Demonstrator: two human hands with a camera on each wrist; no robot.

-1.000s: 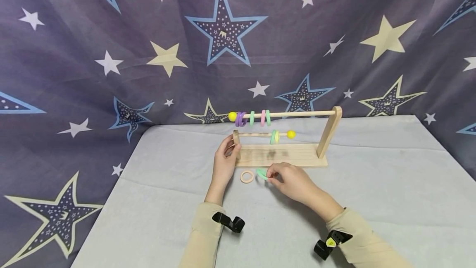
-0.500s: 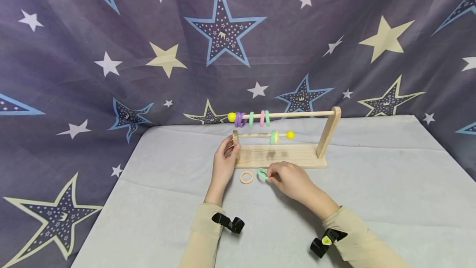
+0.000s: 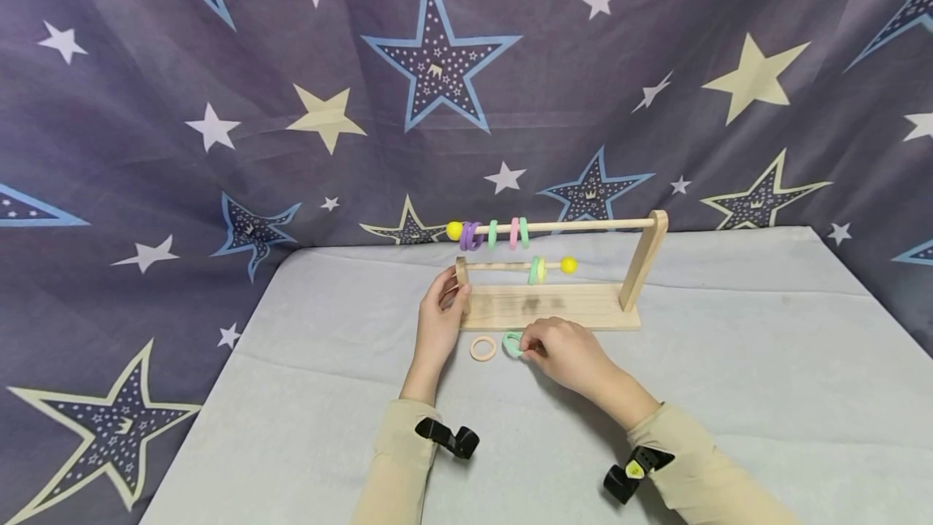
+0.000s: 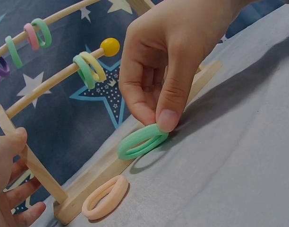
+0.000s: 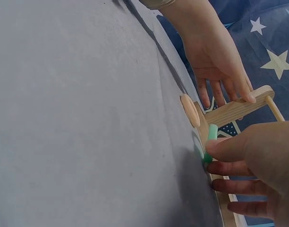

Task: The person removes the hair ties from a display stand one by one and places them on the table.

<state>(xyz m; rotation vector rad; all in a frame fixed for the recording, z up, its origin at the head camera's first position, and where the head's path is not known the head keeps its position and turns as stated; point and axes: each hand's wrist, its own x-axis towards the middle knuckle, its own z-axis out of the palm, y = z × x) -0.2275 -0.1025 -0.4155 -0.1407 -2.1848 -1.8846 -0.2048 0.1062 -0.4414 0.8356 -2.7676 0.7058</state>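
A wooden ring stand has a short post at the left and a taller post at the right, each carrying a horizontal rod. My left hand holds the short post, thumb on one side and fingers on the other. In front of the base, my right hand pinches a mint-green ring between thumb and forefinger, tilted close over the cloth. I cannot tell whether a second green ring lies against it. Beside it, a natural-wood ring lies flat on the table.
The upper rod bears purple, green and pink rings and ends in a yellow ball. On the lower rod hang a green and a yellow ring near another yellow ball. A star-printed curtain backs the grey cloth.
My right hand has shifted slightly left, and the green ring has turned so its opening shows more. My left hand keeps its place on the short post.
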